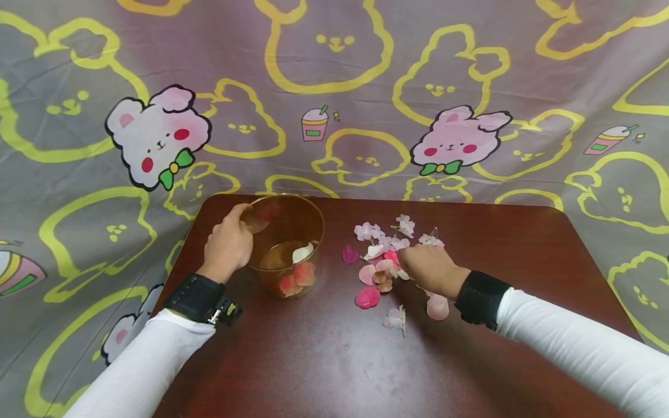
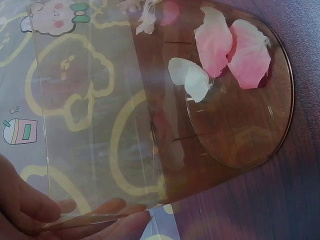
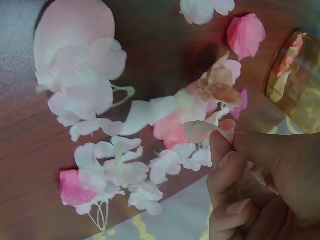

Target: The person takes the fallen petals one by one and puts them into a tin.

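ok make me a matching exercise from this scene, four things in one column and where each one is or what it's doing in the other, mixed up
Things:
1. left hand
2. right hand
3. clear cup
4. loose petals

Places or states:
a. scattered on the wooden table
b. pinching a pale petal
c. gripping the cup's rim
d. standing on the table with a few petals inside

Pairs: 1-c, 2-b, 3-d, 4-a
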### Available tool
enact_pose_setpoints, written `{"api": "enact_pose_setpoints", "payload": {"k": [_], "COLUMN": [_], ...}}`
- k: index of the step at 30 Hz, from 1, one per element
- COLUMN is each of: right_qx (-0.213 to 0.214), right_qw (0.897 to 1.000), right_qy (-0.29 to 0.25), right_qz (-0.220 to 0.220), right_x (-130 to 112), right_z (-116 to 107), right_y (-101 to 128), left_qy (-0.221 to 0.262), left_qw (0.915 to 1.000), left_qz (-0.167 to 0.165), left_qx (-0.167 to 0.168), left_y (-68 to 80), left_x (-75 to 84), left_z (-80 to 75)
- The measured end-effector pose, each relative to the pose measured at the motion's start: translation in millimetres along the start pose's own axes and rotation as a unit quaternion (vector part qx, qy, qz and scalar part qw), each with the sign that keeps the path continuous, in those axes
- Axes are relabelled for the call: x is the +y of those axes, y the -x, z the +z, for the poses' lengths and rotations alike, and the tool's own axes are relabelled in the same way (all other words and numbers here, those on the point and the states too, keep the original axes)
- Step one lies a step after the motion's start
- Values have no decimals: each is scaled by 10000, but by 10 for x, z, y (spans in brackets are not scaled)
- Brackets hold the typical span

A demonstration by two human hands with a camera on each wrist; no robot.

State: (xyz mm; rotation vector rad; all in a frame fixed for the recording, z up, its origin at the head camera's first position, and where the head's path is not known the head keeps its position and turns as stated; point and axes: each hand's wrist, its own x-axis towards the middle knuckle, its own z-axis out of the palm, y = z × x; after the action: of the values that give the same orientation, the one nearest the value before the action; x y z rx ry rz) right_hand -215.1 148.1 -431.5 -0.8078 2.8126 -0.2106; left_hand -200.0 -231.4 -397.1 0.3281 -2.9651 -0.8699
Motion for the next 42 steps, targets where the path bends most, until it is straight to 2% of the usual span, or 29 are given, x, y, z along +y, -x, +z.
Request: {"api": "enact_pose_setpoints", "payload": {"k": [23,32,42], "right_qx": [460,730,780], "right_qw": [9975,9939,9922], "right_qy": [351,405,367], "right_qz": [-393,-718,-902], "right_x": [-224,-401,-570], "right_z": [-173,-288,-387], "right_y": [-70,-129,-210], "left_qy": [22,57,64], "left_qw": [10000,10000,10000], "left_qz": [-6,-22,-1], "left_qx": [-34,-19,28], "left_y": [-5,-10,-7], "left_x": [5,3,-9], "left_z": [8,14,11]}}
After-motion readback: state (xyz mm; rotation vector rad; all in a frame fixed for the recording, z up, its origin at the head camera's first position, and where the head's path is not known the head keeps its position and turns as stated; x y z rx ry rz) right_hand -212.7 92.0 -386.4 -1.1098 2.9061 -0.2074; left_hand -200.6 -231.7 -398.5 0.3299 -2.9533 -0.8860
